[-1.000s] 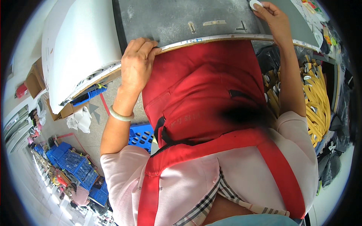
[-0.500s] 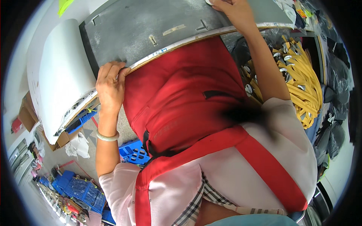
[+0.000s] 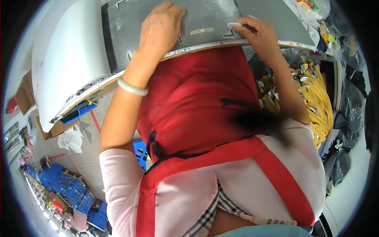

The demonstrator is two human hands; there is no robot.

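A dark grey sheet [image 3: 209, 19] with pale smudges, black corner marks and small strips of tape lies on the worktable. My right hand [image 3: 258, 37] is closed, pinching a thin white round disc [image 3: 234, 25] between thumb and fingers, just above a black mark near the table's front edge. My left hand [image 3: 162, 31] rests palm down over the sheet, left of the middle, its fingers bent and loosely apart. Nothing shows in it, though its fingertips are partly hidden. A pale bangle [image 3: 132, 87] circles my left wrist.
A large roll of white sheet material [image 3: 73, 51] covers the table's left end. Yellow straps [image 3: 318, 102] hang in a bundle below its right side. Blue baskets [image 3: 73, 189] and a cardboard box [image 3: 25, 93] stand at left. Plastic bags [image 3: 351, 122] crowd the far right.
My left hand has left the table's front edge and reached up and right onto the sheet. The right hand, with the disc, has come nearer to the front edge. The view has shifted slightly.
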